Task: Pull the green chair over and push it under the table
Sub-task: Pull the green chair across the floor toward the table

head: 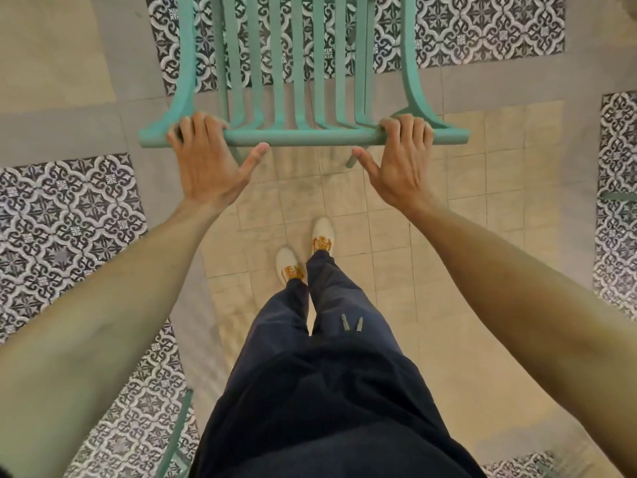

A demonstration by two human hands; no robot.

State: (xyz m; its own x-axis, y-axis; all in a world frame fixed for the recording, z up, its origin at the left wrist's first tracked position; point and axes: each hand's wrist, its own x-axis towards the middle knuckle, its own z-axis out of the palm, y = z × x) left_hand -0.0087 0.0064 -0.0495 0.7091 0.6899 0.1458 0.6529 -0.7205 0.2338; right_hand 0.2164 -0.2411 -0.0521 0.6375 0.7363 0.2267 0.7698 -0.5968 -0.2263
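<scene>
Green painted slats fill the top of my view: the green slatted chair [303, 63] stands straight ahead of me, its rounded top rail [303, 136] running left to right just beyond my wrists. My left hand [210, 160] is curled over the rail near its left end, fingers [203, 124] wrapped over the far side and the thumb stretched out along the near side, pointing inward. My right hand [400, 160] mirrors it near the right end, fingers hooked over the rail, thumb splayed toward the middle. Both hands are closed on the rail, well apart from each other, with the backrest slats between them.

One rear leg tip of the chair [351, 162] shows below the rail, just beside my right thumb. Under it all lies the floor of plain beige tiles [465, 188], with grey bands and panels of black-and-white patterned tiles [69, 215] to the left, right and ahead.

My legs in dark navy trousers [331, 339] come down the middle, ending in white shoes with orange laces [305, 251] on the beige tiles, a little short of the chair. A green bar [179, 432] (part of some other green furniture, I cannot tell what) crosses the lower left corner near my left forearm, and another green edge [617, 195] pokes in at the right border. No table shows in my view.
</scene>
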